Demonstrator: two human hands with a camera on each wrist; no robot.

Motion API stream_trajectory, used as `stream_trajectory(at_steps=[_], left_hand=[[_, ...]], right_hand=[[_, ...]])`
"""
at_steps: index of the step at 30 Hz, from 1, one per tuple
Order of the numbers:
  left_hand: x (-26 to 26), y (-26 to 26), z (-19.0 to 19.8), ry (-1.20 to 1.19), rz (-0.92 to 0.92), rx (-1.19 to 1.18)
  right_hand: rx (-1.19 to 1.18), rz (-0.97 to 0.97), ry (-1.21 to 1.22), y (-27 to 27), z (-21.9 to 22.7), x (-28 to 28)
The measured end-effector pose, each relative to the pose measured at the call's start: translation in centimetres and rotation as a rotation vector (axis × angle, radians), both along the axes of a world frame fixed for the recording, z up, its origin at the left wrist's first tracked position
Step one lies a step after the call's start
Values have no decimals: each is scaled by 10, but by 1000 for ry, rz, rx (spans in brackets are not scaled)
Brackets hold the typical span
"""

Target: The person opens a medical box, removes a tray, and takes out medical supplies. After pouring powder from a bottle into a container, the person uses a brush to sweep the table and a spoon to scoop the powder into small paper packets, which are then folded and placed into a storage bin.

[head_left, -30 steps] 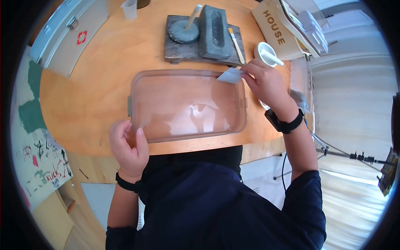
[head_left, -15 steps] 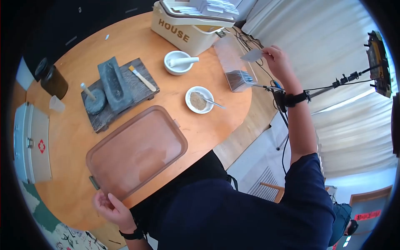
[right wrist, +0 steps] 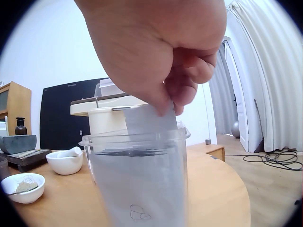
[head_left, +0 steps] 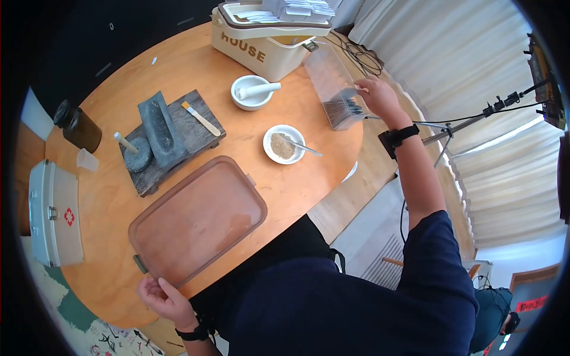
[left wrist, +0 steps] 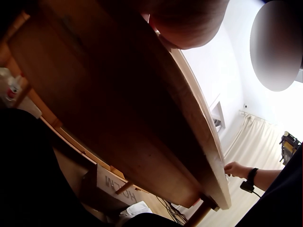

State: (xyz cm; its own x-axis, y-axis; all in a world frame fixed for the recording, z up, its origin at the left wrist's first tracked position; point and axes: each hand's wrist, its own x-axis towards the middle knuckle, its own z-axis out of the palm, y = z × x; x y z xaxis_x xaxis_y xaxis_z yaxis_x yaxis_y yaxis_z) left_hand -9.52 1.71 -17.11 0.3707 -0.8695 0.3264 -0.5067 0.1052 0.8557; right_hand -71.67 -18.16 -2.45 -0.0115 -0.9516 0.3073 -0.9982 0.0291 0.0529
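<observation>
Pinching a slip (right wrist: 147, 120) at the box (head_left: 321, 70)
Right hand (head_left: 380, 98) grips it; left hand (head_left: 168, 301) half-curled, empty, by the tray (head_left: 199, 219).

Below right hand (right wrist: 156, 47), clear container (right wrist: 104, 140) was cut off by right-wrist view's edge; hand hid top of paper slip (right wrist: 149, 123). Left hand (left wrist: 189, 23) was cropped in left-wrist view.

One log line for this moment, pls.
right grip: pinches slip at mouth of box | left grip: by tray corner, contact unclear | bowl: holds powder, spoon
</observation>
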Motion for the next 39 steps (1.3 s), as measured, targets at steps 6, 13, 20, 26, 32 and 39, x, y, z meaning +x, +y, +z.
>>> stream_trajectory(at_steps=[6, 13, 20, 26, 32, 39], left_hand=[[-3, -1, 4, -19, 0, -1], [0, 1, -15, -8, -28, -105], [-2, -3, 9, -197, 32, -55], [-9, 1, -2, -62, -14, -61], [-10, -14, 33, -254, 48, -153], [-9, -9, 31, -275, 64, -108]], right_hand=[[-95, 17, -138, 24, 21, 57], [-26, 309, -364, 71, 5, 176], [79, 503, -582, 97, -46, 255], [-26, 366, -848, 106, -95, 282], [0, 308, -1080, 105, -125, 277], [33, 300, -1133, 107, -117, 282]])
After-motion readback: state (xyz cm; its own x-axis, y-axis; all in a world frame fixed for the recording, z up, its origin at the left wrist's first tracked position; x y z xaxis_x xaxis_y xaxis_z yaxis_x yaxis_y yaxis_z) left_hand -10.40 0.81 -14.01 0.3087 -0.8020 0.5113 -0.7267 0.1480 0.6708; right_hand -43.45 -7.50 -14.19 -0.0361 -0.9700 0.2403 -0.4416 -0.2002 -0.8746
